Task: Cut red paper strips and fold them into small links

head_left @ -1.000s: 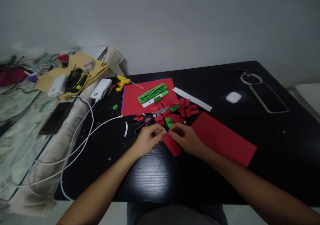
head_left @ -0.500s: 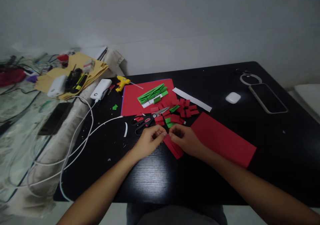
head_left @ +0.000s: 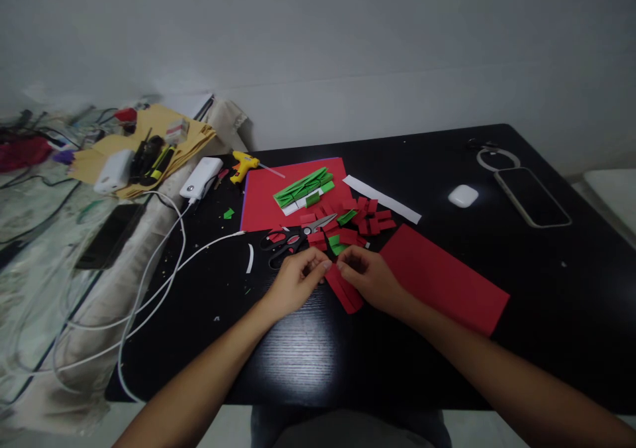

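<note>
A folded strip of red paper (head_left: pixel 346 293) slants toward me above the table, its far end between my two hands. My left hand (head_left: pixel 303 276) pinches that end from the left, thumb against fingers. From the other side my right hand (head_left: pixel 366 274) pinches it too, close to the left fingertips. Just beyond the fingers lie several small folded red paper pieces (head_left: pixel 370 224) with a few green ones (head_left: pixel 346 217) among them. Black-handled scissors (head_left: pixel 293 237) rest with open blades beside this pile. A red paper sheet (head_left: pixel 442 279) lies under and beyond my right forearm.
Farther back, a bundle of folded green paper (head_left: pixel 303 188) sits on a red sheet (head_left: pixel 258 203). A yellow glue gun (head_left: pixel 243 167), a white strip (head_left: pixel 382 198), a power bank (head_left: pixel 201 177) with white cables, a white case (head_left: pixel 463 196) and a phone (head_left: pixel 533 197) surround the work.
Both hands stay nearly in place, still pinching the red strip. The strip's near end has shifted slightly up and left. Nothing else visibly moves.
</note>
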`<state>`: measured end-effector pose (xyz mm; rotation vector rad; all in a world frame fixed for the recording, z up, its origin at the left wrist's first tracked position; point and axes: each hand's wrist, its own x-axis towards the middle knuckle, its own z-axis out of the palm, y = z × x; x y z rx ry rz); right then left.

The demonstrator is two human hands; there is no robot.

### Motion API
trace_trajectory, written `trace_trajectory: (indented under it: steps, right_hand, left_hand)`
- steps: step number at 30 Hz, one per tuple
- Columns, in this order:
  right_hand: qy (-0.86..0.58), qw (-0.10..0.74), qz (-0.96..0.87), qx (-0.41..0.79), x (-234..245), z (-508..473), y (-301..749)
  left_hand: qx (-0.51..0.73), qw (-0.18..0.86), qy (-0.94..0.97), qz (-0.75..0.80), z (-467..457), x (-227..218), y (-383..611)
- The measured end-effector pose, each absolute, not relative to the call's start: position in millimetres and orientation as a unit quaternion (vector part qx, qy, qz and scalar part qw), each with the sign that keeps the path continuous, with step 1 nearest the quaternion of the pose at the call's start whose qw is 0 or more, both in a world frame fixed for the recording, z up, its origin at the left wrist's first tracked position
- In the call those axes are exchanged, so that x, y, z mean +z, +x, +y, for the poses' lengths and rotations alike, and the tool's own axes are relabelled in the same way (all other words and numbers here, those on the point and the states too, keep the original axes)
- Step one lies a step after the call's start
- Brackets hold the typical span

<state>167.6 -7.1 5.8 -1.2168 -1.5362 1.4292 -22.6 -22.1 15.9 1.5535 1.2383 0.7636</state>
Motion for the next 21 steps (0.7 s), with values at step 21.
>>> trace_trajectory:
  steps: [21]
  right_hand:
    - [-0.445,0.396,-0.556,0.58,-2.2,-5.1,168.0]
  left_hand:
    - [0.398,0.514,0.581,0.49,-21.4,1.8,-21.2]
